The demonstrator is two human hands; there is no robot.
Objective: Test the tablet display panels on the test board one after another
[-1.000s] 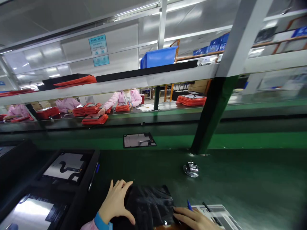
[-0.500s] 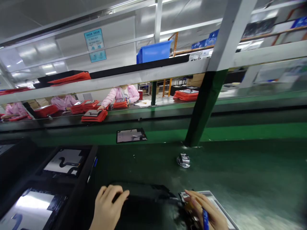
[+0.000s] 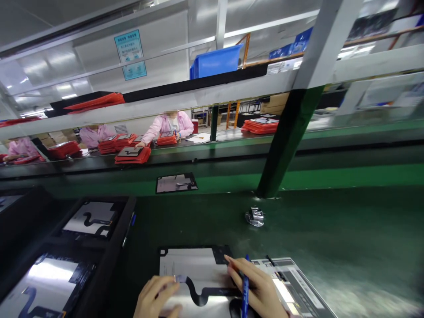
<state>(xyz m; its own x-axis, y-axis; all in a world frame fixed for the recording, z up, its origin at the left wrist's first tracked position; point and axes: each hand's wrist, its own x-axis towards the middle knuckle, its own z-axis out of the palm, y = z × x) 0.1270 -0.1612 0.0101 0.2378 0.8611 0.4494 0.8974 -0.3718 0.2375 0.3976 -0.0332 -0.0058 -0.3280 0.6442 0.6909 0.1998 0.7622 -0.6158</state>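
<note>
A silver-backed screen panel (image 3: pixel 198 260) with a black border and a curved black ribbon cable (image 3: pixel 198 297) lies on the green table in front of me. On its left part rests my left hand (image 3: pixel 157 297), its fingers apart near the cable's end, holding nothing. My right hand (image 3: pixel 253 285) is over the panel's right side, wrapped round a blue pen (image 3: pixel 245 291) that stands nearly upright, with the fingertips near the panel's upper right corner. Partly under my right forearm lies another panel or printed sheet (image 3: pixel 308 282).
Black trays (image 3: pixel 130 205) with similar panels stand at the left. Ahead are a small metal object (image 3: pixel 255 216), a flat panel (image 3: pixel 177 183) and a dark green post (image 3: pixel 281 145). Across the line, a person in pink (image 3: pixel 172 123) touches a red stack (image 3: pixel 132 157).
The silver side of the panel now shows between my hands, where a dark surface was. My right hand has moved left with the pen, and my left hand slightly right and down.
</note>
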